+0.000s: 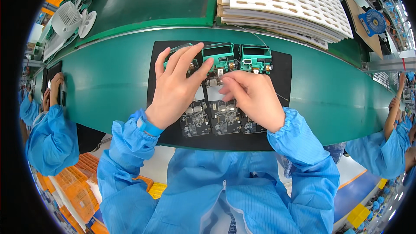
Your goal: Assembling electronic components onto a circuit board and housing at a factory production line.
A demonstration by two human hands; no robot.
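Three green plastic frames stand in a row on a black mat (281,73), among them the middle frame (218,51) and the right frame (255,53). The left one is mostly behind my left hand (177,82), whose fingers are spread over it, with the thumb by the middle frame. My right hand (253,97) is curled, its fingers pinched close to a small white part (220,72) below the middle frame. What the pinch holds is hidden. Black circuit boards, such as the middle board (225,119), lie nearer me, partly under my hands.
White perforated foam trays (294,4) with small wired parts are stacked at the far right. A white fan (67,19) stands far left, a blue fan (373,21) far right. Co-workers' blue sleeves (54,134) show at both sides of the green table (108,82).
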